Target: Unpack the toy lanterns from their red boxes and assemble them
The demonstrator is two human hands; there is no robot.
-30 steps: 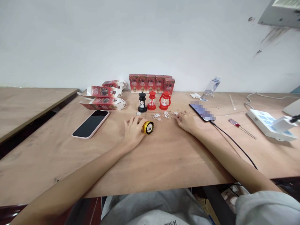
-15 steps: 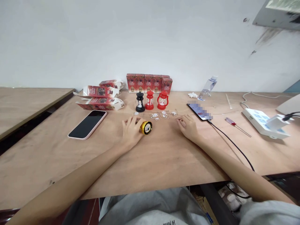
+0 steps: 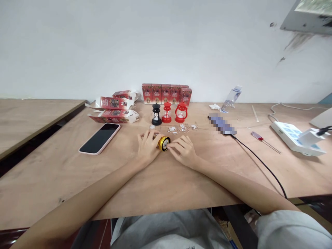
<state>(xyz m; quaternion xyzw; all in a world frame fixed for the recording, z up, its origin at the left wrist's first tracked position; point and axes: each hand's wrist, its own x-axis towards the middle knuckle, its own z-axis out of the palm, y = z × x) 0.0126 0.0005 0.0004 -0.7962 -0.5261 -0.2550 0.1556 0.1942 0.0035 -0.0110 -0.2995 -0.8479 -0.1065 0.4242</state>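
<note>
My left hand (image 3: 148,147) is closed around a small gold lantern (image 3: 163,143), lying on its side with its round base turned to the right. The base has a black rim and looks open, with pale and metallic parts inside. My right hand (image 3: 185,151) has its fingertips pinched at that base; whatever they hold is too small to make out. Just beyond stand a black lantern (image 3: 156,114) and two red lanterns, one in the middle (image 3: 167,113) and one on the right (image 3: 181,112). Small white pieces with thin wires (image 3: 183,128) lie in front of them.
Red printed boxes (image 3: 166,93) line the wall, and opened boxes (image 3: 114,116) lie at left. A pink-edged phone (image 3: 100,139) is nearer. To the right are a cabled phone (image 3: 222,125), a tilted bottle (image 3: 231,98), a screwdriver (image 3: 265,142) and a power strip (image 3: 295,138).
My right hand has moved left, from beside the wired pieces to the base of the gold lantern. My left hand still holds the lantern in about the same place.
</note>
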